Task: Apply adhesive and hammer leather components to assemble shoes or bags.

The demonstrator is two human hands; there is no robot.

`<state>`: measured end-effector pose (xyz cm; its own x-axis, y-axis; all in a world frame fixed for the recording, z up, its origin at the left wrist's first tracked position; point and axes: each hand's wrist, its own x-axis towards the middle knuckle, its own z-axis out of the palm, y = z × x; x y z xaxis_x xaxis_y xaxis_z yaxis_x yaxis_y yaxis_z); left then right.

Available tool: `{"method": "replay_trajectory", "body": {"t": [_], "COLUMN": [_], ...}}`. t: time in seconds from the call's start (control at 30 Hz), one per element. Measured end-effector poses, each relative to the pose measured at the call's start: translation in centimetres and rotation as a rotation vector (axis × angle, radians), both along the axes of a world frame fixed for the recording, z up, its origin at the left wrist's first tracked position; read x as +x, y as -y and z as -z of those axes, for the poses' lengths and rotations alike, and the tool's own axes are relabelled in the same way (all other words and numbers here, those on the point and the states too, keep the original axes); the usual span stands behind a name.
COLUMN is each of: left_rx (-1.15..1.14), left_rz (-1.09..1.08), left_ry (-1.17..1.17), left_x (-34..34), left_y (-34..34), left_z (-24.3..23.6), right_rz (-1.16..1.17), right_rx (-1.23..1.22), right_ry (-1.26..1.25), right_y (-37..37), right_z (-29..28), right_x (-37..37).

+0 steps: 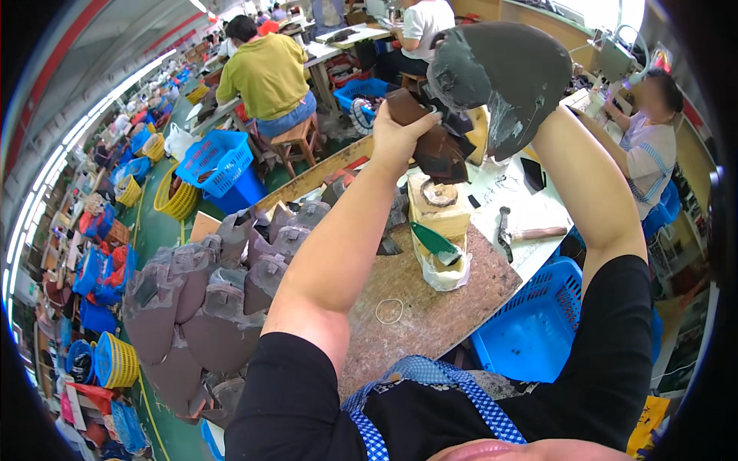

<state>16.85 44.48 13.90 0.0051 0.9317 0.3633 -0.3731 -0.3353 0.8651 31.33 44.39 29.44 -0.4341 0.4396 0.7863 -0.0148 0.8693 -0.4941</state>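
Note:
My left hand (407,127) grips a stack of brown leather pieces (434,150), thumb on top. My right hand (550,127) is raised with a large dark grey curved piece (511,77) streaked with pale residue; its fingers are mostly hidden behind that piece. Below my hands a worn wooden block (438,219) carries a green-handled tool (434,242) in a whitish holder, on a stained board (400,307). A hammer (530,234) lies on the white surface to its right. Many grey-brown pieces with pale translucent patches (192,307) are heaped at the left.
A blue basket (523,346) is below the bench at right. Co-workers sit at the back (265,81), (415,34) and at a machine on the right (646,154). Blue and yellow baskets (211,157) line the green floor (157,415) at left.

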Motion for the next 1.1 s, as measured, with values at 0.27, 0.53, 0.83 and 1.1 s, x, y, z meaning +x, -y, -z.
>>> {"method": "replay_trajectory", "body": {"t": [0.27, 0.53, 0.83, 1.1], "left_rx": [-0.216, -0.284, -0.048, 0.108], "left_rz": [-0.308, 0.303, -0.001, -0.274], "left_ry": [0.061, -0.003, -0.278, -1.018], "left_x": [-4.3, -3.1, -12.1, -23.5], "left_y": [-6.8, 2.4, 20.7, 36.7], "left_z": [5.5, 0.3, -5.8, -10.4], "right_rz": [0.047, -0.076, 0.502, 0.357], "right_rx": [-0.033, -0.195, 0.027, -0.244], "right_ry": [-0.268, -0.340, 0.320, 0.419], "right_y": [4.4, 6.1, 10.8, 4.7], "right_z": [1.0, 7.3, 11.5, 26.8], "right_x": [8.1, 6.8, 4.2, 6.3]}}
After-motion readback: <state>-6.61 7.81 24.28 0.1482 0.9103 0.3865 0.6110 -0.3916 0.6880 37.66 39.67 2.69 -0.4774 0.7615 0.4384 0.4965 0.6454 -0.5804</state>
